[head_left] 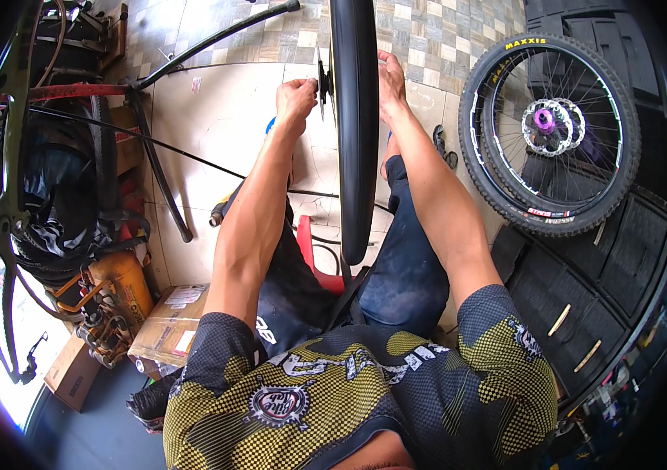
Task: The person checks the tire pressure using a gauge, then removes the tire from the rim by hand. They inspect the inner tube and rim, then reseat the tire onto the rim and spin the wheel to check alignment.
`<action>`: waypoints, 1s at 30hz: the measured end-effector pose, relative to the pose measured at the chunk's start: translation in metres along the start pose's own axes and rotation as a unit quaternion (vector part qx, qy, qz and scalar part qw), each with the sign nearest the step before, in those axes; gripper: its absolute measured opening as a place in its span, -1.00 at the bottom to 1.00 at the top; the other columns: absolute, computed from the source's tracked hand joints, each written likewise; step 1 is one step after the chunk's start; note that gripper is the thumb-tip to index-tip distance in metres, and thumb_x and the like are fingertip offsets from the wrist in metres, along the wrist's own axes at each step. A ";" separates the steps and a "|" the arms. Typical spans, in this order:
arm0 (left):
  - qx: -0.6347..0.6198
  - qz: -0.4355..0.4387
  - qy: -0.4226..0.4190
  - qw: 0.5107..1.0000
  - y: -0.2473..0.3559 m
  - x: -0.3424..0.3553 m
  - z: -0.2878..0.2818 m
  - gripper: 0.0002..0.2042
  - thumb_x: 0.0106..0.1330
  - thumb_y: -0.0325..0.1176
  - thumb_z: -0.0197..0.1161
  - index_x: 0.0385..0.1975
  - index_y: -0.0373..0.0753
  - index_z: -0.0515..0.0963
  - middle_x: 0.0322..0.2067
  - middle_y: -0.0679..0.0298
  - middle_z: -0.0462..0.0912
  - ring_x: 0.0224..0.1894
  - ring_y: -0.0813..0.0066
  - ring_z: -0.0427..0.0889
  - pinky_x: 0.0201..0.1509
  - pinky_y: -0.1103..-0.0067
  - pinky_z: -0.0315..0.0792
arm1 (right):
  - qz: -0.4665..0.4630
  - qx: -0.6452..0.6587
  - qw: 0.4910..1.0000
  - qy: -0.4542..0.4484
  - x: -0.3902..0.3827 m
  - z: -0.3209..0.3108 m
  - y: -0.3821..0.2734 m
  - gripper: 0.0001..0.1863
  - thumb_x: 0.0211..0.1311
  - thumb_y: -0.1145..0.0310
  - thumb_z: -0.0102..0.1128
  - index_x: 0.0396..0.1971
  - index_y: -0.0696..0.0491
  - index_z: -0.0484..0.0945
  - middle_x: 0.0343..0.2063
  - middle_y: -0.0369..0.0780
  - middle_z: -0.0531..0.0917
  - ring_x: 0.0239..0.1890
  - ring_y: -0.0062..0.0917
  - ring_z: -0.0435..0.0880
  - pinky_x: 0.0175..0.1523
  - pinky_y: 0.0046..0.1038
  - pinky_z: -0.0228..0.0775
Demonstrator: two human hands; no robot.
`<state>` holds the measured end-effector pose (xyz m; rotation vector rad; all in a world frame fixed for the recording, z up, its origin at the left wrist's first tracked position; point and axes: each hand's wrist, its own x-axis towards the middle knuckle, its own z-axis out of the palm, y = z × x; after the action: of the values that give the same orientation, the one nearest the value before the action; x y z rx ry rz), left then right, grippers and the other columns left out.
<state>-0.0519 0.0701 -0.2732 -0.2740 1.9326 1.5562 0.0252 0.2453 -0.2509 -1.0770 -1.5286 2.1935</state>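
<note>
A bicycle wheel with a smooth black tyre stands upright between my knees, seen edge-on. On its left side a thin toothed disc sticks out around the hub. My left hand is closed at the hub's left end, thumb and fingers pinched on the axle beside the disc. Across the tyre, my right hand is at the same height with its fingers curled in toward the wheel. The tyre hides part of those fingers and whatever they grip. Both forearms reach straight ahead.
Two knobbly-tyred wheels lie stacked at right on black mats. To the left are a green bike frame, a black-legged stand, a yellow container and a cardboard box. Something red shows under the tyre.
</note>
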 end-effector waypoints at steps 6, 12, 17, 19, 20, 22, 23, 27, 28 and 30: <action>-0.004 -0.002 -0.009 1.000 -0.006 0.009 0.000 -0.74 0.47 -0.27 0.34 -0.24 -0.42 0.70 -0.46 0.31 0.64 -0.45 0.60 0.53 -0.33 0.59 0.49 | -0.003 0.007 1.000 0.000 0.001 0.000 0.000 -0.52 0.31 0.39 0.23 0.20 0.18 0.43 -0.39 -0.33 0.58 -0.40 -0.69 0.47 -0.28 -0.56 0.35; -0.009 0.001 -0.007 1.000 0.000 0.003 0.000 -0.74 0.47 -0.27 0.34 -0.27 -0.42 0.70 -0.46 0.32 0.63 -0.45 0.60 0.53 -0.35 0.59 0.48 | 0.006 0.002 1.000 0.002 -0.001 0.001 -0.001 -0.50 0.28 0.38 0.23 0.20 0.18 0.43 -0.38 -0.33 0.58 -0.38 -0.68 0.48 -0.24 -0.54 0.36; -0.003 0.002 -0.007 1.000 0.002 0.001 -0.002 -0.73 0.46 -0.26 0.35 -0.26 -0.42 0.70 -0.47 0.32 0.63 -0.47 0.61 0.51 -0.37 0.58 0.46 | 0.000 -0.002 1.000 -0.004 0.000 0.001 0.001 -0.49 0.28 0.38 0.23 0.21 0.18 0.42 -0.38 -0.33 0.57 -0.37 -0.67 0.48 -0.22 -0.55 0.36; -0.024 0.019 -0.005 1.000 0.000 -0.002 -0.003 -0.73 0.47 -0.27 0.34 -0.26 -0.43 0.70 -0.47 0.32 0.63 -0.47 0.61 0.50 -0.38 0.58 0.45 | -0.001 0.000 1.000 -0.009 0.000 0.001 0.001 -0.49 0.28 0.39 0.23 0.22 0.18 0.42 -0.38 -0.33 0.57 -0.36 -0.67 0.48 -0.21 -0.55 0.36; -0.034 0.029 -0.004 0.999 0.005 -0.005 -0.002 -0.73 0.47 -0.27 0.34 -0.26 -0.43 0.69 -0.47 0.33 0.63 -0.48 0.62 0.50 -0.39 0.59 0.45 | 0.000 -0.001 1.000 -0.010 -0.001 0.000 0.001 -0.48 0.28 0.39 0.23 0.22 0.18 0.42 -0.38 -0.33 0.57 -0.35 -0.67 0.48 -0.21 -0.55 0.36; -0.022 0.007 -0.019 1.000 0.013 -0.012 -0.005 -0.74 0.47 -0.28 0.33 -0.26 -0.44 0.69 -0.47 0.33 0.62 -0.48 0.62 0.49 -0.39 0.59 0.44 | 0.003 -0.002 1.000 -0.004 -0.002 0.000 0.000 -0.50 0.30 0.38 0.23 0.22 0.18 0.42 -0.36 -0.32 0.57 -0.33 -0.67 0.49 -0.19 -0.55 0.36; -0.016 -0.005 -0.024 1.000 0.017 -0.015 -0.007 -0.74 0.48 -0.29 0.33 -0.26 -0.44 0.69 -0.47 0.33 0.62 -0.49 0.63 0.49 -0.40 0.59 0.43 | -0.003 -0.004 1.000 -0.009 -0.002 0.000 0.000 -0.50 0.30 0.38 0.23 0.22 0.17 0.42 -0.36 -0.32 0.57 -0.32 -0.67 0.49 -0.18 -0.55 0.36; 0.049 -0.018 -0.010 0.999 0.038 -0.031 -0.007 -0.74 0.49 -0.28 0.32 -0.25 -0.43 0.70 -0.51 0.35 0.61 -0.50 0.64 0.48 -0.41 0.61 0.41 | -0.013 -0.012 1.000 -0.025 -0.006 0.000 -0.005 -0.52 0.34 0.37 0.23 0.22 0.17 0.42 -0.35 -0.33 0.57 -0.32 -0.69 0.48 -0.16 -0.57 0.37; 0.115 0.010 -0.017 0.993 0.034 -0.027 -0.010 -0.74 0.48 -0.26 0.32 -0.25 -0.40 0.70 -0.52 0.35 0.60 -0.50 0.64 0.48 -0.41 0.60 0.41 | -0.008 -0.015 1.000 -0.025 -0.007 0.001 -0.006 -0.52 0.34 0.38 0.23 0.22 0.17 0.42 -0.35 -0.34 0.57 -0.32 -0.70 0.48 -0.17 -0.57 0.37; 0.093 -0.004 -0.010 0.996 0.042 -0.034 -0.008 -0.74 0.48 -0.26 0.32 -0.26 -0.39 0.70 -0.52 0.35 0.60 -0.50 0.63 0.49 -0.41 0.60 0.41 | -0.008 -0.018 0.999 -0.026 -0.004 -0.001 -0.004 -0.52 0.34 0.38 0.23 0.22 0.18 0.41 -0.36 -0.36 0.55 -0.33 -0.70 0.47 -0.18 -0.58 0.36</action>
<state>-0.0503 0.0663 -0.2189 -0.1866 2.0408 1.3570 0.0283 0.2454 -0.2460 -1.0236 -1.5978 2.2079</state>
